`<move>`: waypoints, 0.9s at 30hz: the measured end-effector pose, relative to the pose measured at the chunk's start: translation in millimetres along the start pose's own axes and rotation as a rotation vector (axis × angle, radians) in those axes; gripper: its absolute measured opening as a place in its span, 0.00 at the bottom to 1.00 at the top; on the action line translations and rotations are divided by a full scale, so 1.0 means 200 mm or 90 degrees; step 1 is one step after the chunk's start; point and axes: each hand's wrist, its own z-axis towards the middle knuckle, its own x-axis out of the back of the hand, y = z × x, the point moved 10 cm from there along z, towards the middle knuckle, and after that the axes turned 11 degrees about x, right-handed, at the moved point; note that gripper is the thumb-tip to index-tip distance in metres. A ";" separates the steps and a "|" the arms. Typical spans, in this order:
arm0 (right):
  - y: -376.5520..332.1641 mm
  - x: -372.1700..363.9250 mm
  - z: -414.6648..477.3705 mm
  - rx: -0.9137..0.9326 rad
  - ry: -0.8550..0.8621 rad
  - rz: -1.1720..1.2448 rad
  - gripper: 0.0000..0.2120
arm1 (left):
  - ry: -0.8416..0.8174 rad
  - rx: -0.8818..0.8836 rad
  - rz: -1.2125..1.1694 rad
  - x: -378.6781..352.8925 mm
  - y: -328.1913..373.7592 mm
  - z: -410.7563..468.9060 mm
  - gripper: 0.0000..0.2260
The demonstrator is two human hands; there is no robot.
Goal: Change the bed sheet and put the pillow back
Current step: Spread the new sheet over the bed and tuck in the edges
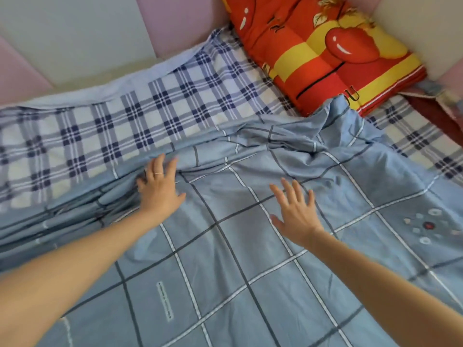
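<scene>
place: home bedroom
bed (pixel 250 78): covered in plaid sheet (pixel 75 141), blue grid sheet (pixel 250 271) spread over it
behind bed: pink and white padded wall panels (pixel 75 33)
bed's far corner: folded red-yellow bedding (pixel 325 53)

The bed (pixel 105 95) wears a plaid sheet (pixel 75 136), showing along the far edge and right side. A blue sheet (pixel 225 259) with grid lines lies over the near part, its far edge bunched in folds. A folded red-and-yellow quilt (pixel 325 53) sits in the far right corner, with a raised blue fold meeting its near edge.
</scene>
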 end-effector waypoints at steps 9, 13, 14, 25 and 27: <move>-0.44 -0.27 0.70 -0.241 0.071 0.182 0.31 | -0.248 0.139 -0.179 -0.20 -0.38 0.55 0.31; -0.41 -0.21 0.76 -0.242 0.246 0.168 0.30 | -0.115 0.182 -0.236 -0.06 -0.45 0.85 0.14; -0.41 -0.20 0.77 -0.236 0.257 0.156 0.29 | -0.041 0.217 -0.280 0.02 -0.50 0.96 0.12; -0.39 -0.14 0.77 -0.257 0.283 0.146 0.29 | 0.104 0.120 -0.428 0.18 -0.27 1.55 0.17; -0.38 -0.14 0.76 -0.257 0.284 0.133 0.29 | 0.128 0.084 -0.469 0.22 -0.18 1.58 0.21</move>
